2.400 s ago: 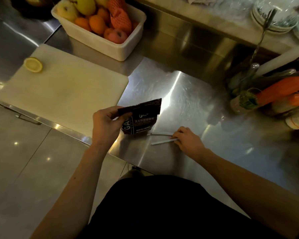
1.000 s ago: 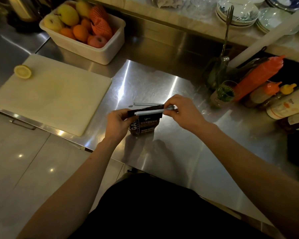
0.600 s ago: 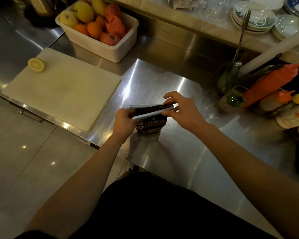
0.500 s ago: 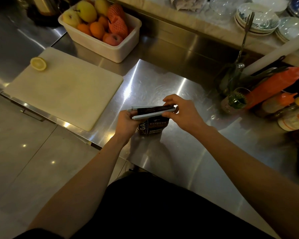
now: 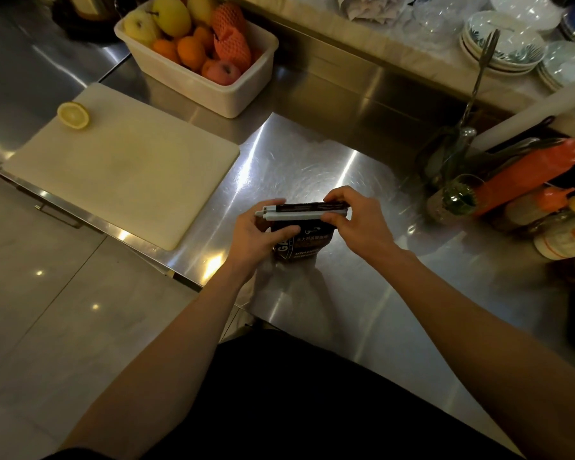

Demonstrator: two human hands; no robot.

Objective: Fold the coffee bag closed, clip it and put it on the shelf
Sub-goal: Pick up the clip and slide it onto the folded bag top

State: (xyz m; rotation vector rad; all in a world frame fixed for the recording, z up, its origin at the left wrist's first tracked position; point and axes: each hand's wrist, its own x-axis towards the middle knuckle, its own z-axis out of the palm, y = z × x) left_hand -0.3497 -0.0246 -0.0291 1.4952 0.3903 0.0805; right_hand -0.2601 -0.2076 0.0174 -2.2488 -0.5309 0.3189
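Small dark brown foil coffee bag (image 5: 301, 242) with pale printed lettering on its front, standing upright on the brushed stainless-steel surface (image 5: 312, 161), near the front edge. Top edge of the bag folded flat and running left to right, sandwiched between the two bars of a long, slim white plastic sealing clip (image 5: 296, 214). Hinged end of the clip projecting past the bag's left edge; bars lying close together along the fold, latching not discernible.

Left hand (image 5: 256, 239) curled around the bag's left side, thumb pressed across the front panel just below the clip, fingers wrapped behind. Right hand (image 5: 356, 224) pinching the right end of the clip, fingertips above and thumb below, touching both clip and folded top. Bag held between the two hands, base resting on the surface.

Large pale rectangular plastic cutting board (image 5: 120, 167) to the left, well apart from the bag, carrying a halved lemon (image 5: 73, 115) at its far corner. Cream plastic tub of fruit (image 5: 200, 54) beyond the board. Orange squeeze bottles (image 5: 528, 171) and condiment jars to the right.
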